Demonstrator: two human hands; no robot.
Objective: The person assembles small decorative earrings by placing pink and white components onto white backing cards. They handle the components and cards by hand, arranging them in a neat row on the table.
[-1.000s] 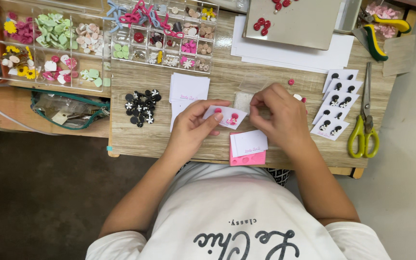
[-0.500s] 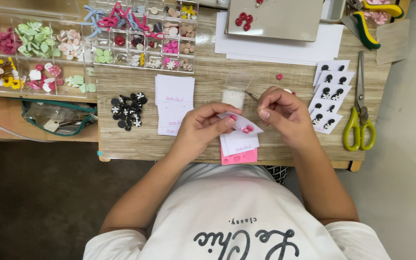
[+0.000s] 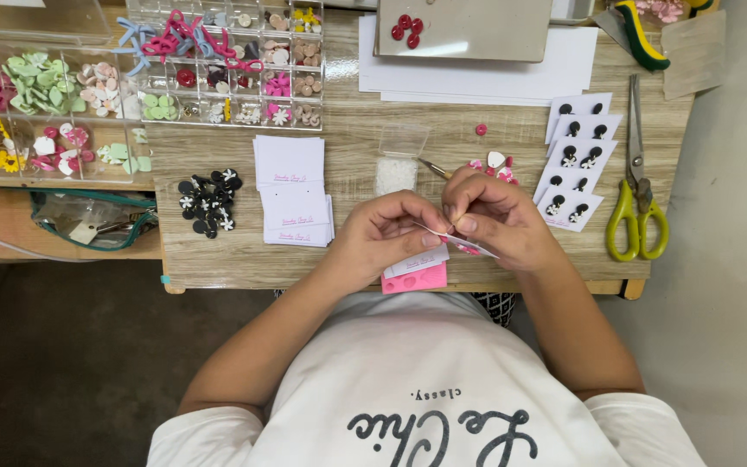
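Both hands met over the near edge of the tabletop [image 3: 244,251]. The left hand [image 3: 382,235] and the right hand [image 3: 496,216] each pinched one small white card [image 3: 456,239] between thumb and fingertips, holding it tilted just above a pink pad [image 3: 417,279] topped with more white cards. A speck of pink showed at the card's right end; it was probably an earring being seated, though the fingers hid too much to be sure.

To the left lay a stack of blank white cards [image 3: 294,190] and, beyond it, a heap of black flower pieces [image 3: 207,201]. Clear compartment boxes [image 3: 226,60] of coloured pieces lined the far left. To the right, finished cards bearing black earring pairs [image 3: 574,160] were fanned out, with green-handled scissors [image 3: 637,195] beside them. A small clear box of tiny white bits [image 3: 398,164] sat just beyond the hands, a few loose pink and white pieces [image 3: 494,163] near it.

Doing this step well seemed to call for a light grip at the card's edges so it did not crease, the left hand steadying it flat while the right guided the post squarely through its hole. Working low over the pad seemed wise, so that a dropped piece would land close by.
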